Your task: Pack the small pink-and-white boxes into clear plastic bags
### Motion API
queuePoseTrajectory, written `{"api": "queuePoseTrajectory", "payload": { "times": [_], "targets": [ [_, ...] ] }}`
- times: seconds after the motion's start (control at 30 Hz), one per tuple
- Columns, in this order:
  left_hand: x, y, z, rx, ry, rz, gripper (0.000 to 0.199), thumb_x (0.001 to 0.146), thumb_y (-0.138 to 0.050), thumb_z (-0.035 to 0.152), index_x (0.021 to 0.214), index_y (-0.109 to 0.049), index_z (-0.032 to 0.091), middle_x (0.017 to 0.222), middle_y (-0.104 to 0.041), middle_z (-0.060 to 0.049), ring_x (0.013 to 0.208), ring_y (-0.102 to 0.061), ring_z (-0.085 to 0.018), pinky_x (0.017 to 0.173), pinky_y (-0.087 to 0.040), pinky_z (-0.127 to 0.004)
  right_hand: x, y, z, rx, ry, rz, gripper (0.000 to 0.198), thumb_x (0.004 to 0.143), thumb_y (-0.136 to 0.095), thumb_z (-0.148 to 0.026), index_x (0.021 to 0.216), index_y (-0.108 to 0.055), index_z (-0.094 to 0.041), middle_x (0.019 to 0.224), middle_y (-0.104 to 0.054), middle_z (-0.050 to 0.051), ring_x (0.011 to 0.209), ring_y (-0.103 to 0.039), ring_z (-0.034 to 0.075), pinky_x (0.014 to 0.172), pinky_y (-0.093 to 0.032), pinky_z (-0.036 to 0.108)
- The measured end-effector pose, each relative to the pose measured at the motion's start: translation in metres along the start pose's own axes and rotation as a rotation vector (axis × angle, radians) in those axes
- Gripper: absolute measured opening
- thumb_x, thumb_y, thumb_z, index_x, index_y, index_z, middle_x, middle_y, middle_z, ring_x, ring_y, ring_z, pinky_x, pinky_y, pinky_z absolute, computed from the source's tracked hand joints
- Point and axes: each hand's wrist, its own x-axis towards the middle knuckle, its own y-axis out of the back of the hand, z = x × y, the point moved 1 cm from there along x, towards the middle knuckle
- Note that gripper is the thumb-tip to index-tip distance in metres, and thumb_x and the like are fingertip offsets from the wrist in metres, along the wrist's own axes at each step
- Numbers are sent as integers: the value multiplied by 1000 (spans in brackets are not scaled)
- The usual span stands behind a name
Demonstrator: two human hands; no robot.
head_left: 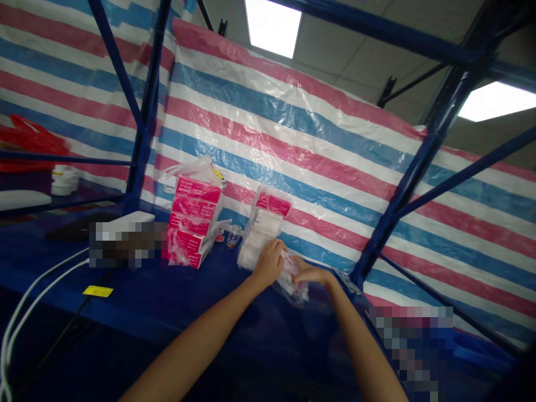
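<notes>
My left hand (270,262) is closed on the upper left side of a clear plastic bag (298,293) with white and pinkish contents that I cannot make out. From the right, my right hand (310,272) grips the same bag, thumb and fingers bent onto it. Directly behind my left hand rises a stack of white plastic-wrapped packs (257,234), with a pink-labelled pack (273,203) on top. Further left stands a pile of pink boxes (195,206) in thin clear film. A small printed can (234,237) sits between the two stacks.
All this rests on a dark blue shelf (167,296) with blue metal posts (389,218). A striped plastic sheet (268,123) hangs behind. White cables (46,276) and a yellow label (97,291) are at the left, with white containers (62,180) on a far-left shelf.
</notes>
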Motion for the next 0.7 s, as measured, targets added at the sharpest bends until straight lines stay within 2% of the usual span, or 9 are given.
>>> {"api": "queuePoseTrajectory", "payload": {
  "times": [0.07,0.13,0.23,0.33,0.4,0.47,0.53,0.63,0.7],
  "targets": [
    [1,-3,3,-51,-23,-72,25,76,-42,5,96,-51,17,99,-53,-5,100,-47,-18,91,-38,-32,-34,1,5,-12,31,-92,92,50,-76,-18,133,-37,-18,134,-41,9,124,-36,28,108,-21,40],
    [0,-8,7,-118,-80,-245,19,80,-48,14,97,-54,17,98,-55,-4,98,-49,-18,89,-39,-32,-67,-2,6,0,75,-192,98,50,-77,-22,137,-31,-19,142,-30,9,130,-27,27,110,-12,39],
    [-4,-14,11,-216,-149,-540,16,80,-57,30,89,-60,18,94,-59,-3,93,-53,-17,86,-40,-30,-103,-10,2,63,112,-216,88,57,-76,-33,134,-36,-23,146,-23,7,134,-20,24,110,-8,40],
    [-4,-14,11,-335,-177,-683,22,72,-67,36,81,-64,16,95,-60,-4,92,-55,-17,84,-41,-27,-115,-21,-1,163,137,-7,48,73,-62,-44,116,-57,-24,140,-35,7,130,-29,23,108,-17,41],
    [-2,-10,9,-344,-177,-728,23,66,-72,31,81,-65,15,96,-61,-4,91,-56,-16,82,-41,-25,-116,-27,1,197,155,192,32,78,-56,-46,95,-66,-21,128,-48,9,120,-42,23,103,-27,40],
    [1,-6,6,-243,-139,-762,19,65,-72,19,83,-65,16,95,-62,-3,90,-56,-14,80,-41,-22,-119,-31,7,157,167,366,29,76,-58,-46,79,-66,-19,113,-57,10,108,-51,23,98,-33,39],
    [3,1,1,-116,-75,-775,16,67,-64,7,81,-65,15,87,-63,-1,82,-57,-12,73,-42,-19,-125,-32,17,86,171,489,27,76,-59,-46,74,-64,-19,99,-60,8,99,-54,22,94,-36,38],
    [5,15,-9,16,11,-733,15,66,-54,2,70,-62,14,72,-62,-1,70,-57,-14,64,-41,-21,-143,-29,42,45,139,589,30,80,-52,-47,76,-62,-19,91,-60,7,92,-55,21,90,-39,36],
    [6,28,-16,101,73,-669,15,67,-49,3,66,-60,14,67,-60,-2,67,-56,-16,64,-40,-25,-157,-29,63,49,73,622,34,80,-48,-50,77,-60,-19,88,-61,7,90,-56,22,88,-40,36]
  ]
}}
